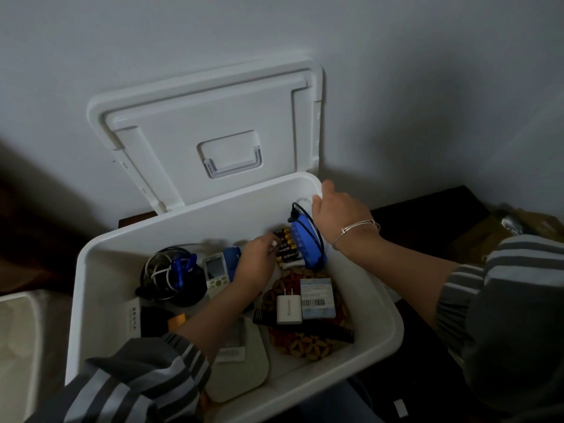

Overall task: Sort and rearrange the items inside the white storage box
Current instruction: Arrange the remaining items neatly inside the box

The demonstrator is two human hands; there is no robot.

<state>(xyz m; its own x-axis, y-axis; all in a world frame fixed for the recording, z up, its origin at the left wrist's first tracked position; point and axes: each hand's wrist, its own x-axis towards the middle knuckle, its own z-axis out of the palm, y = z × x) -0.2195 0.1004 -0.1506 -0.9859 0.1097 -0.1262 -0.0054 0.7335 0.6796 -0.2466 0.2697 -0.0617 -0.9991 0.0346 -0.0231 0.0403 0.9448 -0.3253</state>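
In the head view the white box (360, 288) stands open against the wall, its lid (213, 123) leaning up behind it. The right hand (337, 209) grips the box's far right rim, thumb over the edge, steadying it. The left hand (256, 262) reaches deep inside, fingers curled onto the near edge of the batteries (288, 250), which lie just beside a blue case (305, 244) with a black cable looped around it. The step in hand looks like gathering the batteries (whether loose or wrapped together is hard to tell). A remote (215, 271), a cable coil (169, 273) and a charger (288, 308) lie nearby. Next, the batteries need a firm pinch and a lift clear of the cable, then a free spot.
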